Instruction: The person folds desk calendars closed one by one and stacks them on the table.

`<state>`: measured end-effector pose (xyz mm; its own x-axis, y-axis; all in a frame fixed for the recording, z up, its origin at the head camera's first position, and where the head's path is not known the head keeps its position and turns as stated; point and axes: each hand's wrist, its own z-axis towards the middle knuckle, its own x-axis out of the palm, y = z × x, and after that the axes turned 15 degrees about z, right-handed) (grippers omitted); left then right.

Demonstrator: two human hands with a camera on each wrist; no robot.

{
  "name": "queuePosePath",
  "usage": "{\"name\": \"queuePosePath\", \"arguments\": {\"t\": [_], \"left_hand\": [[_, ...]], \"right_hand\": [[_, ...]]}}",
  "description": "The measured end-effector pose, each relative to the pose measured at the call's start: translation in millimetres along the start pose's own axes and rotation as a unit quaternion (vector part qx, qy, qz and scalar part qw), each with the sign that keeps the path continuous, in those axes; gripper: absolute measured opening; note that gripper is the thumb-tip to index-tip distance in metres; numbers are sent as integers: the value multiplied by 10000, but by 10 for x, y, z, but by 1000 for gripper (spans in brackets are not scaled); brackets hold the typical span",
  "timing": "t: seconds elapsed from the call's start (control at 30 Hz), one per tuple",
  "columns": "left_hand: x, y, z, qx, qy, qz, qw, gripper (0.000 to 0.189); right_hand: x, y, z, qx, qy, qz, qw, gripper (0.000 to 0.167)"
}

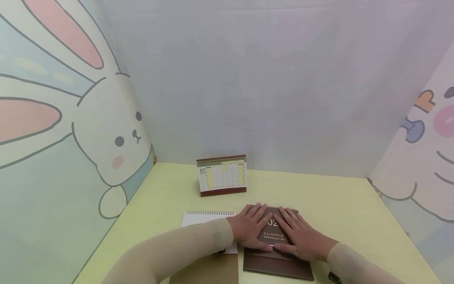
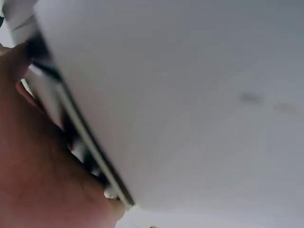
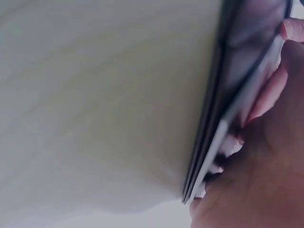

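A dark brown desk calendar [image 1: 272,237] with "CALENDAR Embrace your life" on its cover lies flat on the table. My left hand [image 1: 248,229] rests on the left part of the cover, fingers spread and straight. On the right part lies my right hand [image 1: 301,238], also with extended fingers. The thumbs come close together near the cover's lower edge, above the maroon base flap [image 1: 276,266]. In the right wrist view, the calendar's layered edge [image 3: 204,137] runs beside my right palm. The hands hide much of the cover and its top binding.
Left of the brown calendar lies another spiral calendar [image 1: 198,218] with white pages and a brown base [image 1: 213,270], partly under my left sleeve. Farther back, a calendar showing 07 [image 1: 225,176] stands upright on the yellow table [image 1: 312,189]. Curtains with cartoon prints surround the table.
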<state>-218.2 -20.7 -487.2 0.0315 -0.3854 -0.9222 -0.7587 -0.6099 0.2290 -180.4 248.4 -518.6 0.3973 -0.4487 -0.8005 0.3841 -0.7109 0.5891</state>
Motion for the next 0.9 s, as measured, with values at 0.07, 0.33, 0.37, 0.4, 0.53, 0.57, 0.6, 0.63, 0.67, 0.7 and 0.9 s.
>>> {"name": "queuePosePath", "arguments": {"t": [0.07, 0.33, 0.37, 0.4, 0.53, 0.57, 0.6, 0.63, 0.67, 0.7, 0.9], "left_hand": [[-32, 39, -1, 49, 29, -137, 9999, 106], [-143, 282, -65, -756, -517, -589, 9941, 87], [-145, 310, -75, -914, -625, -592, 9921, 81], [-146, 336, -87, -1044, -718, -586, 9902, 75], [-123, 389, -135, -1386, -799, -461, 9860, 55], [-111, 394, -144, -1439, -761, -405, 9858, 54], [-98, 396, -155, -1488, -719, -377, 9855, 55], [-82, 395, -163, -1535, -682, -350, 9852, 57], [-68, 393, -170, -1573, -654, -331, 9848, 57], [-54, 390, -175, -1609, -646, -314, 9844, 58], [39, 365, -176, -1715, -734, -157, 9823, 63]], "right_hand": [[-30, -6, -9, 26, -99, 134, 9999, 95], [-125, -81, -97, 160, -1481, -415, 9880, 91], [-137, -91, -104, 221, -1628, -531, 9850, 90], [-149, -94, -113, 291, -1737, -611, 9825, 88], [-174, -126, -143, 582, -2043, -794, 9739, 74], [-176, -129, -150, 651, -2105, -775, 9723, 70], [-176, -133, -159, 702, -2167, -762, 9707, 67], [-175, -132, -166, 761, -2228, -742, 9690, 64], [-172, -131, -175, 826, -2271, -708, 9678, 62], [-168, -125, -185, 883, -2301, -667, 9669, 60], [-132, -67, -238, 1134, -2223, -466, 9672, 54]]}}
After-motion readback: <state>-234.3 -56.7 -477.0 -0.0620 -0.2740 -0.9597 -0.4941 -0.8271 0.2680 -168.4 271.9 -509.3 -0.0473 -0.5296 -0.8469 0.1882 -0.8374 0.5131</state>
